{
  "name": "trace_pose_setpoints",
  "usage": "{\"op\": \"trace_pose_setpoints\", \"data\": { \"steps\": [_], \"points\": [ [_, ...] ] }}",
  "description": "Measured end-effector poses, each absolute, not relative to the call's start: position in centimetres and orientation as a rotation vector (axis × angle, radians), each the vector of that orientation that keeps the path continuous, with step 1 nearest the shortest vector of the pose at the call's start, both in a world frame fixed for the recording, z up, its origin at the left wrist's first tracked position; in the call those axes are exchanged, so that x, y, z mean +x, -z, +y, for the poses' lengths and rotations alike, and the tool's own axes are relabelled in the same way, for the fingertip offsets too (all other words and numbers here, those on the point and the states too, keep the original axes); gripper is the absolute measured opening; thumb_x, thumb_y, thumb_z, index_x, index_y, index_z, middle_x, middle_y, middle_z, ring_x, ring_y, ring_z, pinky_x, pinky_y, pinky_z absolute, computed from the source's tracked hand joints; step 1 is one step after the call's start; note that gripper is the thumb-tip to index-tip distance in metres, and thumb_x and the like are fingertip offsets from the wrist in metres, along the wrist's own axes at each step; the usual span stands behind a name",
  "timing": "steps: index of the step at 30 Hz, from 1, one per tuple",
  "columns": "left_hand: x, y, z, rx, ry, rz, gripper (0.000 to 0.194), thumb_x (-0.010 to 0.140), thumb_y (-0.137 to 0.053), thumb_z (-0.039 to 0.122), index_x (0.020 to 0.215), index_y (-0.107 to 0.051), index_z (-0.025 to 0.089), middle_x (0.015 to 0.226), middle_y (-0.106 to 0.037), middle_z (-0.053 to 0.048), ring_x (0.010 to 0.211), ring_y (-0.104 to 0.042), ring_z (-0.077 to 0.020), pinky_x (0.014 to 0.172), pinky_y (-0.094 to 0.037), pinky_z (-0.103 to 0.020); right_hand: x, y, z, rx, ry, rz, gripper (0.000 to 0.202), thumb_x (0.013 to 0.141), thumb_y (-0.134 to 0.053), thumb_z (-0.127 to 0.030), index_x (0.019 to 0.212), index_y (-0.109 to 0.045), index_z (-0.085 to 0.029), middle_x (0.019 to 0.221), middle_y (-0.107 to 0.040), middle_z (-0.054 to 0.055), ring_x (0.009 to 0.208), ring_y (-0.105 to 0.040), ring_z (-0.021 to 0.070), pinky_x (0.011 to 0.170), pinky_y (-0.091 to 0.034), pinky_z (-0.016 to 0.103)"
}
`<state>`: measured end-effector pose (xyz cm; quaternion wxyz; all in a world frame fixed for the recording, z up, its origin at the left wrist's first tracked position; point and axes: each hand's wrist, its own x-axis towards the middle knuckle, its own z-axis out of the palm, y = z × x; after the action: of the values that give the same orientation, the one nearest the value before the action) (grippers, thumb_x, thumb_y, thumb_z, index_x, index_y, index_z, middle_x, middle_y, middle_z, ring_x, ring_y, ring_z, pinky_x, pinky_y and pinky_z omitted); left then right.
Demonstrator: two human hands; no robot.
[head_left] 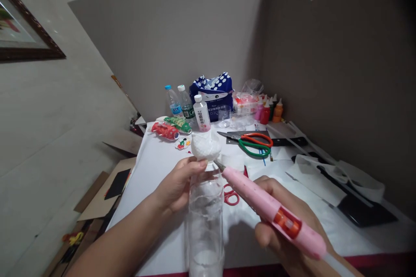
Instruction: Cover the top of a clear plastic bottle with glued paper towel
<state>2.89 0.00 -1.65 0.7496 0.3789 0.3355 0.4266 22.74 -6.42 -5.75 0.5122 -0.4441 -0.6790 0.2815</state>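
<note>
My left hand is closed around the upper part of a clear plastic bottle, thumb near its neck. On top of the bottle sits a white, textured rounded piece. My right hand grips a pink hot glue gun, with a glue stick coming out of its back end. The gun's metal nozzle points at the joint between the white piece and the bottle, touching or very close to it. Red-handled scissors lie behind the bottle, partly hidden.
Large shears with red and green handles lie beyond, beside a knife. Bottles, a blue bag and paint bottles stand along the back. Painted red and green pieces lie left; a black tool lies right.
</note>
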Motion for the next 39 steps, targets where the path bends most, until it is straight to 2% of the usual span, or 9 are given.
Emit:
{"op": "trace_pose_setpoints", "data": {
  "steps": [5,12,20,25,31,39],
  "points": [
    [2.9,1.7,0.1,0.773,-0.995,0.798,0.037,0.059,-0.082,0.022,0.094,-0.076,0.012,0.085,-0.077,-0.006,0.073,-0.069,-0.0178,0.070,-0.055,-0.027,22.3,6.3,-6.1,-1.060,-0.531,-1.653,0.057,0.076,-0.040,-0.081,0.077,-0.050,-0.025,0.068,-0.054,0.001,0.052,-0.048,0.0156,0.045,-0.035,0.028],
    [3.0,1.6,0.1,0.710,-0.976,0.788,0.034,0.055,-0.082,0.023,0.086,-0.077,0.011,0.079,-0.077,-0.006,0.070,-0.069,-0.0185,0.068,-0.055,-0.027,22.2,6.4,-5.8,-1.142,-0.511,-1.662,0.057,0.076,-0.041,-0.081,0.077,-0.050,-0.025,0.065,-0.054,0.000,0.041,-0.036,0.0120,0.036,-0.024,0.027],
    [2.9,1.7,0.2,0.650,-0.952,0.813,0.034,0.052,-0.081,0.024,0.083,-0.077,0.011,0.076,-0.076,-0.007,0.069,-0.068,-0.0201,0.062,-0.055,-0.029,22.0,6.4,-5.4,-1.107,-0.495,-1.691,0.052,0.079,-0.046,-0.075,0.076,-0.049,-0.023,0.064,-0.051,-0.003,0.045,-0.038,0.0114,0.039,-0.026,0.025],
    [2.7,1.9,0.3,0.634,-0.972,0.843,0.037,0.051,-0.081,0.025,0.084,-0.077,0.010,0.073,-0.075,-0.007,0.064,-0.065,-0.0174,0.059,-0.053,-0.026,21.9,6.6,-5.3,-1.130,-0.523,-1.664,0.053,0.079,-0.047,-0.075,0.075,-0.048,-0.023,0.063,-0.049,-0.004,0.045,-0.038,0.0110,0.037,-0.025,0.025],
    [2.6,1.7,0.3,0.616,-0.991,0.857,0.036,0.054,-0.077,0.022,0.087,-0.076,0.008,0.080,-0.076,-0.009,0.070,-0.068,-0.0206,0.063,-0.053,-0.028,21.9,6.7,-5.2,-1.126,-0.487,-1.701,0.053,0.080,-0.046,-0.075,0.073,-0.049,-0.023,0.059,-0.049,-0.004,0.042,-0.037,0.0107,0.037,-0.026,0.025],
    [2.3,1.6,0.2,0.589,-0.984,0.794,0.027,0.059,-0.072,0.018,0.085,-0.075,0.008,0.073,-0.075,-0.009,0.062,-0.066,-0.0187,0.055,-0.051,-0.026,22.0,6.6,-4.9,-1.134,-0.491,-1.724,0.055,0.078,-0.045,-0.078,0.073,-0.049,-0.024,0.053,-0.045,-0.005,0.040,-0.036,0.0103,0.035,-0.025,0.024]
  ]
}}
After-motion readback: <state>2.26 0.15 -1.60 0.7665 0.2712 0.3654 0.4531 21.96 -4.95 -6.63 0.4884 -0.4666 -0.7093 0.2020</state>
